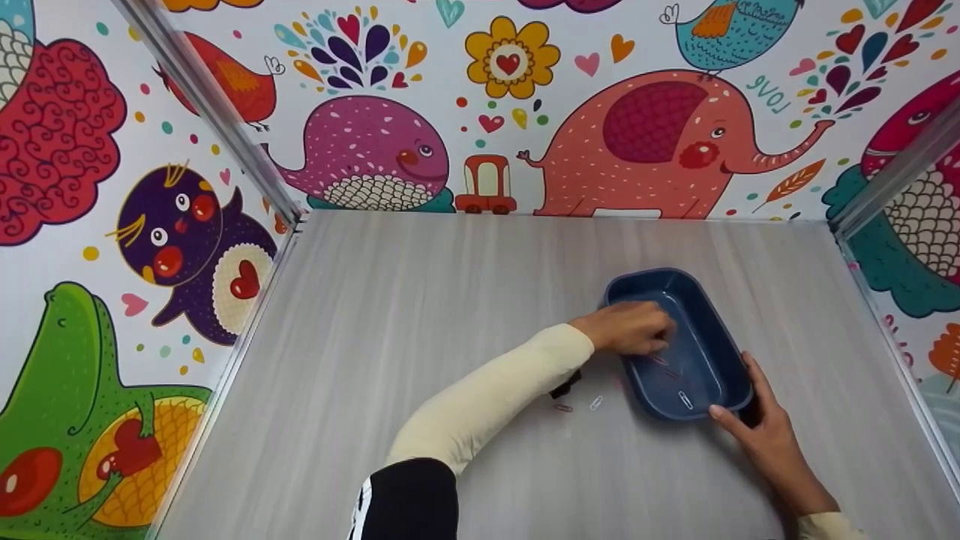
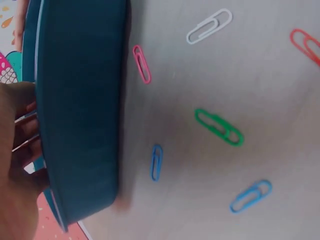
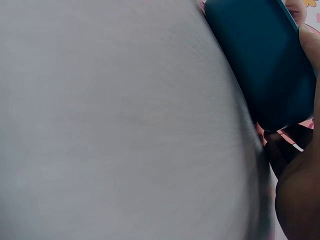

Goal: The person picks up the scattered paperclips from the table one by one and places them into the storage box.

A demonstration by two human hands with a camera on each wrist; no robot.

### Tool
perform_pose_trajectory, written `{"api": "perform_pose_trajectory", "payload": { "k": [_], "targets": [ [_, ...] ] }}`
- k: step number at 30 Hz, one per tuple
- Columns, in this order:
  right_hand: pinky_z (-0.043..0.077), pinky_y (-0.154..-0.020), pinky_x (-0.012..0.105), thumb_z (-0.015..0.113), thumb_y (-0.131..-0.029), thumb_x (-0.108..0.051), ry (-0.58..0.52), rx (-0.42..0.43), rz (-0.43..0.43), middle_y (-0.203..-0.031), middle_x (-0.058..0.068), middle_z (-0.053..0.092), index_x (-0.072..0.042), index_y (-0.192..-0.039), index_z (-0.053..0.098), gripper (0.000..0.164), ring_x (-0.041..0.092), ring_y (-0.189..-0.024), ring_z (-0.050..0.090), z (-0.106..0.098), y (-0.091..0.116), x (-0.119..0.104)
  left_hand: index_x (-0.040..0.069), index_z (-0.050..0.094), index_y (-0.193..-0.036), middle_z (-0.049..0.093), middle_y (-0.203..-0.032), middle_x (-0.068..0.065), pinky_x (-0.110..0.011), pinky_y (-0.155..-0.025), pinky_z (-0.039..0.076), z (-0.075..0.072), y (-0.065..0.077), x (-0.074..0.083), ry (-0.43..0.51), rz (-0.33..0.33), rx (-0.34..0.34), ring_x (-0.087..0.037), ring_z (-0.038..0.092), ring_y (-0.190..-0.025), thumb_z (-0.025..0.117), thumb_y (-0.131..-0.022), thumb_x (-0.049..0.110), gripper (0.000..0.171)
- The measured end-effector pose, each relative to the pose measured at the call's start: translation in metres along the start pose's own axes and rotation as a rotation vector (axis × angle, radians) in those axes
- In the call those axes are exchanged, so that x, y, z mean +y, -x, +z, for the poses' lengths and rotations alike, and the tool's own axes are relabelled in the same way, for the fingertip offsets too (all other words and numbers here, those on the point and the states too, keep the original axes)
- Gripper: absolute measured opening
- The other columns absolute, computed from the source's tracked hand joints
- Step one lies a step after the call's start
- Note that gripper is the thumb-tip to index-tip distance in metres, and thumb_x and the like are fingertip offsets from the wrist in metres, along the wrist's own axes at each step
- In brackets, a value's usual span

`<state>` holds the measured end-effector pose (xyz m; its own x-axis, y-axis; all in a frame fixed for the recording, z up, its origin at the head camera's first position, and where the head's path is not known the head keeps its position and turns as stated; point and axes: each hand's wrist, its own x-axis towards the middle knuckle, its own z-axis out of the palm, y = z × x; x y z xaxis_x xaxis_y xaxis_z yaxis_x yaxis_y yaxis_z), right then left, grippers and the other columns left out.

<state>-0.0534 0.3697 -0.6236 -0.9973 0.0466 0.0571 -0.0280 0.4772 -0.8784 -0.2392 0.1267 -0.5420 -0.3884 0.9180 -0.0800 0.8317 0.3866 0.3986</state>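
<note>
A dark blue plastic tub (image 1: 709, 330) stands on the table, tilted slightly in the right wrist view. My left hand (image 1: 628, 328) reaches over its left wall, fingers bent down inside; whether they pinch anything is hidden. In the tub, below that hand, lie a white paper clip (image 1: 685, 400) and reddish paper clips (image 1: 673, 373). My right hand (image 1: 772, 427) grips the tub's near right corner, thumb at the rim. Left of the tub lie a pink paper clip (image 2: 142, 64), a white one (image 2: 210, 26), a green one (image 2: 219, 127), a red one (image 2: 306, 46) and blue ones (image 2: 251, 196).
The grey wood-grain table (image 1: 420, 300) is bounded by panels with cartoon animals (image 1: 375, 150) at the back and both sides. Metal rails (image 1: 217, 112) run along the panel corners. My left sleeve (image 1: 487, 397) crosses over part of the table and the loose clips.
</note>
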Motion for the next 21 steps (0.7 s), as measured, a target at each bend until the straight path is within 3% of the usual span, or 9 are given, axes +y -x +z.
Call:
{"api": "perform_pose_trajectory", "payload": {
  "k": [9,13,17,21],
  "targets": [
    [0.023,-0.109,0.002,0.080,-0.102,-0.010,-0.001,-0.006,0.011,-0.181,0.021,0.016,-0.023,-0.179,0.011,0.104,-0.006,-0.152,0.023,-0.001,0.000,-0.002,0.012,0.079,-0.128,0.076,-0.122,0.001,-0.016,-0.097,0.049,-0.009,0.020,-0.003,-0.076,-0.001,0.089,-0.010,0.063,-0.110,0.069,-0.112,0.026,0.023],
    [0.024,-0.108,0.001,0.080,-0.103,-0.012,-0.002,-0.007,0.023,-0.182,0.020,0.014,-0.024,-0.179,0.010,0.104,0.015,-0.162,0.022,-0.001,0.000,-0.004,0.011,0.079,-0.129,0.076,-0.124,-0.001,-0.016,-0.098,0.049,-0.010,0.028,-0.004,-0.099,0.013,0.134,-0.012,0.063,-0.112,0.070,-0.111,0.025,0.024],
    [0.022,-0.107,0.001,0.080,-0.103,-0.014,0.003,-0.009,0.036,-0.182,0.021,0.014,-0.025,-0.179,0.009,0.104,0.038,-0.163,0.022,0.001,0.000,-0.004,0.012,0.080,-0.128,0.075,-0.125,-0.002,-0.017,-0.098,0.049,-0.009,0.036,-0.004,-0.113,0.027,0.168,-0.015,0.061,-0.114,0.069,-0.111,0.025,0.024],
    [0.022,-0.107,0.001,0.079,-0.103,-0.015,0.009,-0.009,0.038,-0.182,0.021,0.015,-0.027,-0.179,0.010,0.103,0.027,-0.163,0.023,0.001,0.001,-0.005,0.012,0.080,-0.128,0.075,-0.127,-0.002,-0.019,-0.099,0.049,-0.008,0.045,-0.004,-0.114,0.028,0.194,-0.016,0.060,-0.116,0.069,-0.111,0.024,0.023]
  ]
}}
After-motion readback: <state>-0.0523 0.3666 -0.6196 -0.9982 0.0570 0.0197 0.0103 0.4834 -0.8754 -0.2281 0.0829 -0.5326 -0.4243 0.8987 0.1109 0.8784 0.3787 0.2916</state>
